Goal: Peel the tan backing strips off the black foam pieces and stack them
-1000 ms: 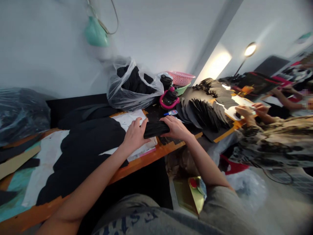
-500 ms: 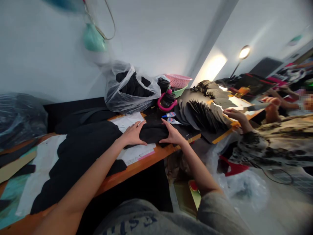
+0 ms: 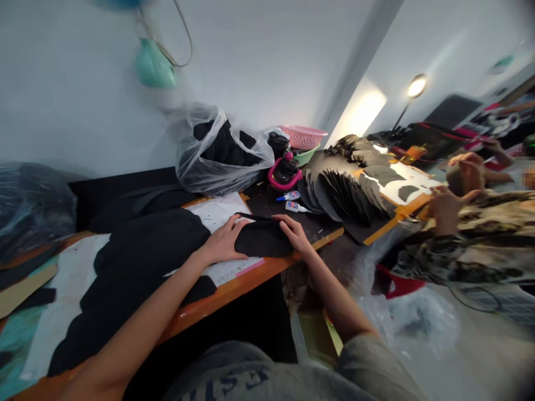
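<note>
"What just changed?"

"The folded black fabric (image 3: 262,239) has gone from held up between the hands to lying flat on white paper (image 3: 229,272) on the bench (image 3: 234,298)."

"And the grip?"

"Released, not clenched: the left hand (image 3: 223,242) and right hand (image 3: 295,234) rest open against its ends."

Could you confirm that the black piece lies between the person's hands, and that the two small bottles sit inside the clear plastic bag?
No: the head view shows the two small bottles outside the clear plastic bag, lying on the dark tabletop. The black piece is indeed between the left hand and right hand.
</note>
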`<state>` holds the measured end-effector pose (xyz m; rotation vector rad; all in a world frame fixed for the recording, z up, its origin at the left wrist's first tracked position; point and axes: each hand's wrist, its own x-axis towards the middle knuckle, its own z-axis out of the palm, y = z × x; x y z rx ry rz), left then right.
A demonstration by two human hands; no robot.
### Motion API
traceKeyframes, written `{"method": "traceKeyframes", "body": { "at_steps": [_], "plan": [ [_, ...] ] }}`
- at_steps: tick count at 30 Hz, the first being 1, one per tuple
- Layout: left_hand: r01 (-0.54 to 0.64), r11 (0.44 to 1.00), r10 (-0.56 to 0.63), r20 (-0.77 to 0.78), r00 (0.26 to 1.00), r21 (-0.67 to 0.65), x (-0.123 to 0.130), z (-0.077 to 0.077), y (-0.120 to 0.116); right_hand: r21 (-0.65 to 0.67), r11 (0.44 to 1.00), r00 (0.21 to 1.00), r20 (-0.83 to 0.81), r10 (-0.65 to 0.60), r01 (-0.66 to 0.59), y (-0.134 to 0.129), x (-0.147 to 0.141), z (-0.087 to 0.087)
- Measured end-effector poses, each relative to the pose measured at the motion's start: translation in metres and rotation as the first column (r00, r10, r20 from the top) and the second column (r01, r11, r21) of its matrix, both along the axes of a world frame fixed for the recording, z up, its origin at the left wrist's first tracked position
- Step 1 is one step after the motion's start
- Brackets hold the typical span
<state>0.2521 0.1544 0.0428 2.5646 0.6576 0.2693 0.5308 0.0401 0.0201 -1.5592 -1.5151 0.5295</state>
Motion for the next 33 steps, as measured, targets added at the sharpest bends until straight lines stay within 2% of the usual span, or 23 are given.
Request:
{"method": "traceKeyframes", "body": {
  "at_steps": [3,8,13,16,18,20,23,25,29,33],
  "plan": [
    [0.005,1.000,-0.005,-0.013,1.000,0.000,-0.001,0.004,-0.002,-0.046,0.998,0.998,-0.022,0.051,-0.052,0.002,-0.002,0.001],
    [-0.008,0.995,0.010,-0.015,1.000,0.103,-0.001,0.007,-0.004,-0.106,0.988,0.994,-0.044,0.105,-0.109,0.002,-0.010,0.002],
    [0.037,0.999,-0.036,-0.077,0.996,0.018,-0.001,0.008,-0.010,-0.044,0.995,0.993,-0.081,0.088,-0.092,0.001,-0.019,0.000],
    [0.021,0.999,-0.015,-0.128,0.992,0.046,0.000,0.006,-0.012,-0.025,0.997,0.996,-0.060,0.071,-0.073,0.001,-0.022,-0.002],
    [-0.002,0.997,0.017,-0.192,0.981,0.074,0.000,0.003,-0.012,-0.015,0.998,0.998,0.007,0.058,-0.058,0.000,-0.025,-0.001],
    [-0.020,0.995,0.043,-0.238,0.970,0.098,0.000,0.000,-0.012,-0.046,0.994,0.979,0.172,0.108,-0.102,-0.005,-0.032,0.004],
    [0.000,0.990,0.034,-0.242,0.970,0.142,0.000,0.002,-0.014,-0.150,0.977,0.837,0.507,0.205,-0.149,-0.015,-0.047,0.015],
    [0.001,0.984,0.040,-0.225,0.974,0.178,0.000,0.006,-0.018,-0.166,0.982,0.745,0.642,0.180,-0.095,-0.023,-0.056,0.024],
    [-0.073,0.972,0.101,-0.114,0.988,0.224,0.002,0.005,-0.026,-0.092,0.996,0.688,0.722,0.075,-0.012,-0.029,-0.069,0.031],
    [-0.132,0.978,0.150,-0.106,0.983,0.160,0.007,-0.014,-0.031,-0.096,0.994,0.677,0.735,0.037,0.050,-0.018,-0.075,0.017]
  ]
}}
